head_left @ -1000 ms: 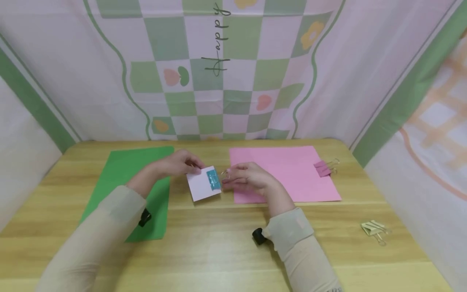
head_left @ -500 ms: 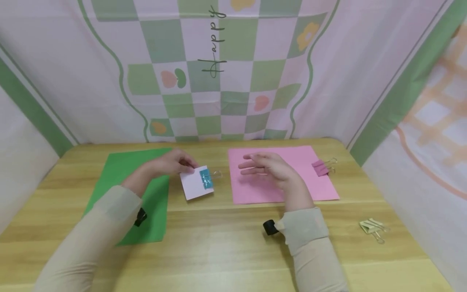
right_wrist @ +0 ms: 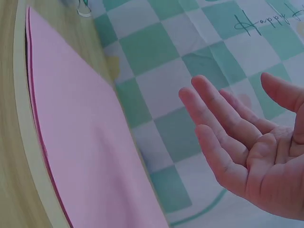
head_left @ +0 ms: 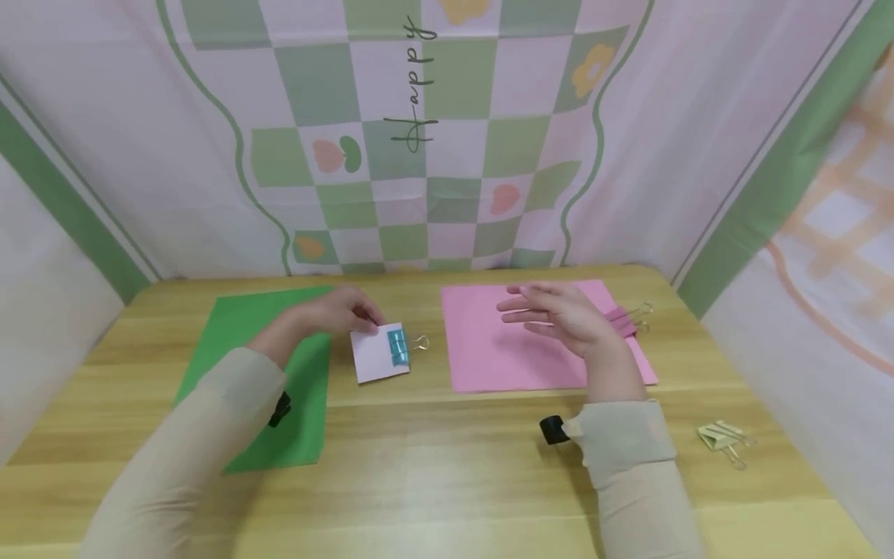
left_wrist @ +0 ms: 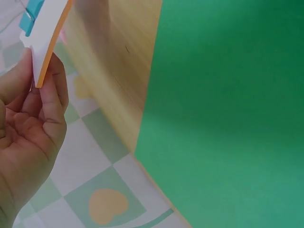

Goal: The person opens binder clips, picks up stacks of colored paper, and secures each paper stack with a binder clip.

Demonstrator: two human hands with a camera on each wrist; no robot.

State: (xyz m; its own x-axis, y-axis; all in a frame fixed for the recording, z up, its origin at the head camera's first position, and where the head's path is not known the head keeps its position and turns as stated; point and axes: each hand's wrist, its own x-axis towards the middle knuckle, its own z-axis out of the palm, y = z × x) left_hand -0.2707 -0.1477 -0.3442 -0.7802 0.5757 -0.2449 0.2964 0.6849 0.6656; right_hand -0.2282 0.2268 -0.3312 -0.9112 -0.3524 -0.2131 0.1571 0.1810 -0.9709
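Between thumb and fingers, my left hand (head_left: 347, 310) pinches the upper edge of a small white pad of notes (head_left: 370, 359). In the left wrist view the pad (left_wrist: 47, 38) has an orange edge. A blue binder clip (head_left: 398, 348) grips the pad's right side, its wire handles (head_left: 421, 342) pointing right. My right hand (head_left: 559, 314) hovers above the pink paper (head_left: 482, 365), palm turned left, holding nothing. The right wrist view shows the fingers of this hand (right_wrist: 256, 147) spread and slightly bent, apart from the pink stack (right_wrist: 80, 118).
Green paper (head_left: 300, 435) lies on the left of the wooden table (head_left: 433, 481), partly under my left arm. A pink binder clip (head_left: 620, 320) sits on the pink paper's right edge. Farther right rests a yellow binder clip (head_left: 722, 436). A patterned curtain (head_left: 461, 147) stands behind.
My right hand has let go of the blue clip's wire handles and moved right over the pink paper. The left hand has shifted slightly left with the clipped pad.
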